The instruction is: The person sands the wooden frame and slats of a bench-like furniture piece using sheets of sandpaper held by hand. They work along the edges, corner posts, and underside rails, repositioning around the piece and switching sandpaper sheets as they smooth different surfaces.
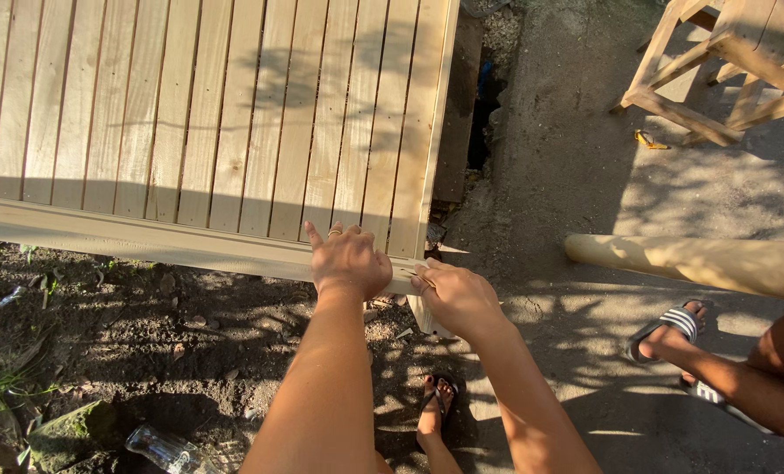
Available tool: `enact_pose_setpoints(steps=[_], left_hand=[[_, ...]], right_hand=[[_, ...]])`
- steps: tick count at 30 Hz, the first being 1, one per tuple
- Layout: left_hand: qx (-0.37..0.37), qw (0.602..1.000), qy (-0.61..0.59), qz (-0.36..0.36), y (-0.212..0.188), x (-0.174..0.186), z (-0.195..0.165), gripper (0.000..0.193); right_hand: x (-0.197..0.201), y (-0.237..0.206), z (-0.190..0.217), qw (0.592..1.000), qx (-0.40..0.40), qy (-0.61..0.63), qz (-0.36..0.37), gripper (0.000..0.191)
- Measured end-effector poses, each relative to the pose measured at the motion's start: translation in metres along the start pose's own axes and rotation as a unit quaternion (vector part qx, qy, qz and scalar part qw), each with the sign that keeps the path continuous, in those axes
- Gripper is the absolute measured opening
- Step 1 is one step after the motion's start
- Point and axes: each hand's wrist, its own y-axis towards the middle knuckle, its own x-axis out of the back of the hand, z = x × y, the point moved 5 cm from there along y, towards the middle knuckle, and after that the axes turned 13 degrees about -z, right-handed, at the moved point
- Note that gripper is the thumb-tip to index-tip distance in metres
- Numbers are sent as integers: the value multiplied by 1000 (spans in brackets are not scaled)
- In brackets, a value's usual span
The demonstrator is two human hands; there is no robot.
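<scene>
A large pale wooden slatted panel (199,114) lies raised off the ground, with a frame rail (129,233) along its near edge. My left hand (348,262) rests palm down on the rail near the panel's right corner, fingers spread, a ring on one finger. My right hand (453,294) grips the rail's right end at the corner, fingers curled around the edge. Whether it holds something small is unclear. My foot in a dark sandal (436,408) stands below.
Another person's leg and striped sandal (673,329) are at the right, under a round pale wooden post (699,262). A wooden chair frame (717,61) stands at top right. Dirt, a plastic bottle (164,449) and litter lie at the lower left.
</scene>
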Motion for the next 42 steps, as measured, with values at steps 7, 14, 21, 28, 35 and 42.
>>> enact_pose_setpoints(steps=[7,14,21,28,35,42], left_hand=[[6,1000,-22,11,-1,0,1,49],[13,1000,-27,-4,-1,0,1,50],[15,999,-31,9,-2,1,1,49],[6,1000,-9,23,-1,0,0,50],[18,999,-27,12,-2,1,1,50],[18,999,-36,-6,-1,2,1,51]], right_hand=[[-5,-16,-13,994,-102,11,43,46],[-5,16,-2,988,-98,9,121,55],[4,-3,-7,994,-76,40,69,47],[-3,8,-1,988,-104,17,111,47],[-3,13,1,990,-99,-24,98,54],[-2,8,-7,995,-74,-13,66,51]])
